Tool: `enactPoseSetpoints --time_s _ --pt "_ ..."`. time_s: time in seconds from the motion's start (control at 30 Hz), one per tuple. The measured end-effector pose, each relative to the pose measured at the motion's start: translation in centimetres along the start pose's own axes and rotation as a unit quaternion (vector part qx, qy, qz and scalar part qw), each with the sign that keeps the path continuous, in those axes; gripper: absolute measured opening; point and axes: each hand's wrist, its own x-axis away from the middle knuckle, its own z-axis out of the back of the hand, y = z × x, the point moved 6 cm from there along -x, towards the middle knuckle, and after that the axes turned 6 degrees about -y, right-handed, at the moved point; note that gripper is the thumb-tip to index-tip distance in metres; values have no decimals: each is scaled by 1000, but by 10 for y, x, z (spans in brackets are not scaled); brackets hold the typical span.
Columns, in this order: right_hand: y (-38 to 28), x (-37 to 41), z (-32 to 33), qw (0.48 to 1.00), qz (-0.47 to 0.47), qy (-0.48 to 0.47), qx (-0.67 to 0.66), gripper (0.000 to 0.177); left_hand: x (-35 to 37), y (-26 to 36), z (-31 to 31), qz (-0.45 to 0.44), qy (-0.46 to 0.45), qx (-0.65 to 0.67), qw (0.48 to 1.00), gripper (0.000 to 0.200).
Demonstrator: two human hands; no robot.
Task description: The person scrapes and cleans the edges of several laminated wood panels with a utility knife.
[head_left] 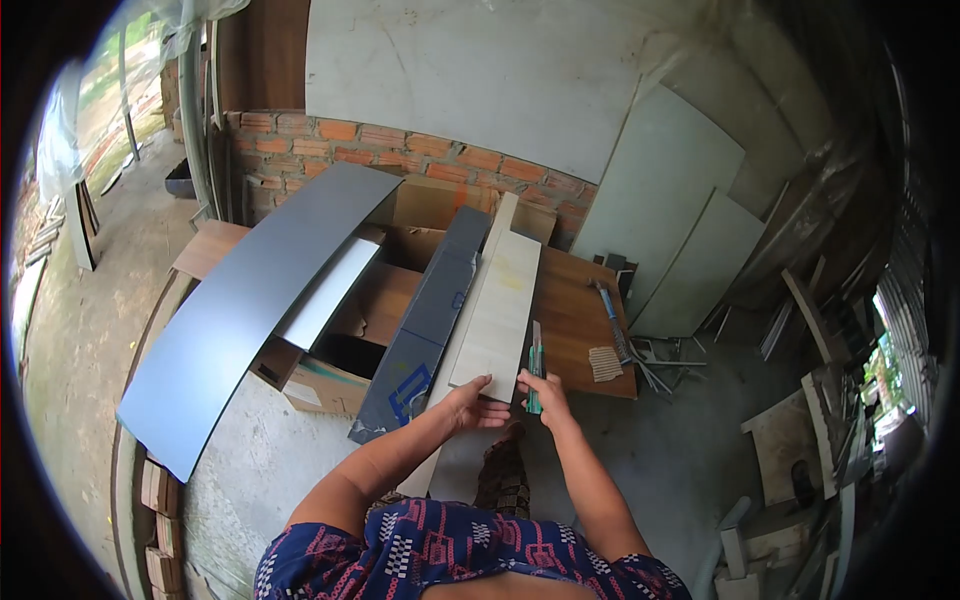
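**A:** Where was the board?

**B:** It lay lengthwise on the brown surface. Its near end sat at about the surface's front edge, close to the person.

**A:** And the hands?

**B:** The left hand rested palm down on the board's near end with the fingers spread. The right hand was closed round a green tool, which it held along the board's right edge near the corner.

**A:** What crowded the edges?

**B:** On the left, a dark panel ran just beside the board, long edge to long edge. Beyond it stood an open box, and a big grey sheet slanted across with its near end hanging out over the floor.

**A:** Was the right side freer?

**B:** Yes. It was mostly bare brown wood. A small scrap and a long tool lay well apart from the board, near the surface's right edge.

**A:** Any room past that edge?

**B:** Open concrete floor lay near the person. Farther back, pale panels leaned against the wall, and offcuts littered the far right.
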Motion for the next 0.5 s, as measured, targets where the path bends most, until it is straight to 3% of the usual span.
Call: enactPoseSetpoints --time_s 0.1,0.2,0.3,0.37,0.47,0.5 --pt "18 15 3 998 1 -9 -69 36 2 -2 20 17 -36 -26 999 63" --pt "41 35 17 985 10 -19 -173 30 29 -13 11 9 -39 -228 973 60" --pt "91 54 36 969 7 -9 -246 26 92 4 -49 -111 -52 -397 910 57" --pt "122 64 40 957 -9 -12 -288 27 107 9 -66 -116 -71 -400 906 53" --pt "181 100 42 942 -74 16 -326 27 179 35 -160 -249 -214 -395 858 48" --pt "199 113 36 939 -110 21 -324 27 200 37 -189 -296 -309 -409 806 48"
